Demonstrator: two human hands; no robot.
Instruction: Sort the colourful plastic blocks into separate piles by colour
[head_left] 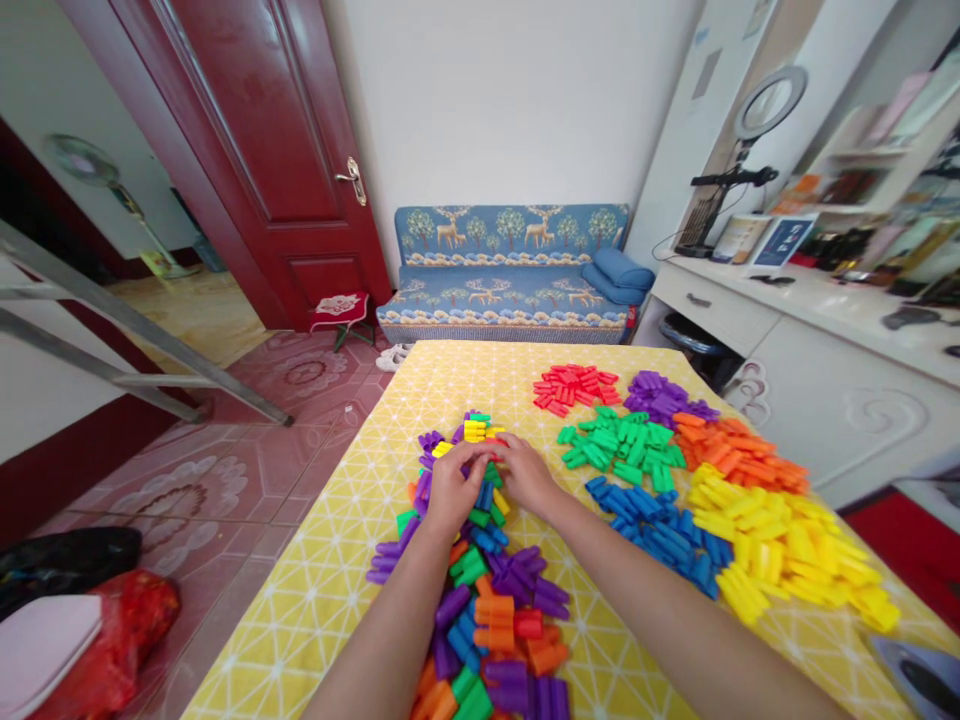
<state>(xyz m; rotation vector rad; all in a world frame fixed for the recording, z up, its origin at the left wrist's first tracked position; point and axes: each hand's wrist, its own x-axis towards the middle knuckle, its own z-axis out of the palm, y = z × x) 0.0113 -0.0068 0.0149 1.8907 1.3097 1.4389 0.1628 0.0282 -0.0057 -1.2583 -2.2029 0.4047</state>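
My left hand (454,490) and my right hand (525,472) meet over a long chain of joined plastic blocks (487,590) in mixed colours, which runs down the yellow tablecloth (315,600). Both hands curl their fingers round blocks near the chain's far end, where yellow, green and purple pieces (474,430) stick out. To the right lie sorted heaps: red blocks (574,387), purple blocks (664,397), green blocks (619,445), orange blocks (739,455), blue blocks (660,525) and yellow blocks (787,550).
A blue patterned sofa (510,270) stands against the far wall beside a red door (277,150). A white desk (810,330) with a ring light runs along the right. Metal ladder rails (135,340) cross the left. Bags (90,620) lie on the floor.
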